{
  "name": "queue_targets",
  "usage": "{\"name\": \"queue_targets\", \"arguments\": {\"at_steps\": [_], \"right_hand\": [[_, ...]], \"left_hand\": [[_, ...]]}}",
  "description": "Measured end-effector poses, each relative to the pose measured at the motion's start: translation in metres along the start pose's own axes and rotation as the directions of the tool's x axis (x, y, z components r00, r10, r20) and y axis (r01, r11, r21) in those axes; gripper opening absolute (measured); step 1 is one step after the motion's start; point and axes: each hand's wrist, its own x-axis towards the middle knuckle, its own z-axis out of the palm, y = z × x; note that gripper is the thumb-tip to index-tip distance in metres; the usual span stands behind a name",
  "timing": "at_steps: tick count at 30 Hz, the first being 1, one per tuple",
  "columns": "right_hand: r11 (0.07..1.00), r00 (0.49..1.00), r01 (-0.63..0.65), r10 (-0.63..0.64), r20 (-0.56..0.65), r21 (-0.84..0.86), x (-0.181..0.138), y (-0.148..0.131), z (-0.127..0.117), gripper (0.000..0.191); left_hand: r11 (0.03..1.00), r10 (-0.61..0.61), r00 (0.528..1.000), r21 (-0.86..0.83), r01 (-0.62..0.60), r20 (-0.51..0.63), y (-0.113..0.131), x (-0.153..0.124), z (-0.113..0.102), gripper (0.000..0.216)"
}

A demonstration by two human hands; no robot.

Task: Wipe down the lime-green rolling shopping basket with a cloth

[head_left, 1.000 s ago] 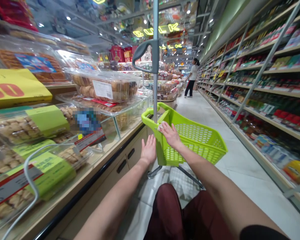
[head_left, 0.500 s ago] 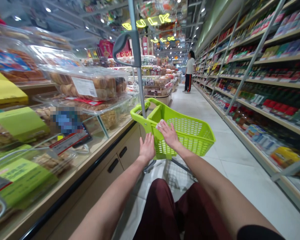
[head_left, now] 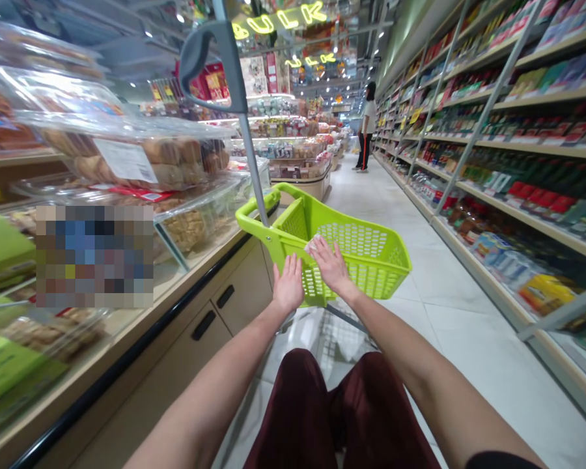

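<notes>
A lime-green shopping basket (head_left: 378, 272) with perforated walls stands ahead of me on a cart frame, with a grey pole (head_left: 252, 163) rising from its left end to a grey loop handle (head_left: 237, 81). My left hand (head_left: 289, 283) is held flat at the basket's near side, fingers straight and holding nothing; whether it touches the plastic I cannot tell. Beside it, my right hand (head_left: 331, 266) has its fingers extended over a crumpled white tissue (head_left: 313, 243), held at the basket's near upper edge. Part of the tissue is hidden under the fingers.
On the left, a counter carries clear boxes of baked goods (head_left: 127, 163) above drawers with black handles (head_left: 204, 326). Stocked shelves (head_left: 532, 140) line the right. A person (head_left: 366, 127) stands farther down the tiled aisle (head_left: 454, 326).
The basket and its pole sit further left in view, and the counter's boxes have shifted left too. Both hands keep nearly the same pose, the tissue still under the right fingers.
</notes>
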Motion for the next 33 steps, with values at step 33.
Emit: {"name": "queue_targets", "arguments": {"at_steps": [33], "right_hand": [[0.983, 0.987, -0.135, 0.144, 0.068, -0.12, -0.108, 0.063, -0.03, 0.043]], "left_hand": [[0.978, 0.191, 0.98, -0.09, -0.186, 0.058, 0.108, 0.021, 0.018, 0.07]]}}
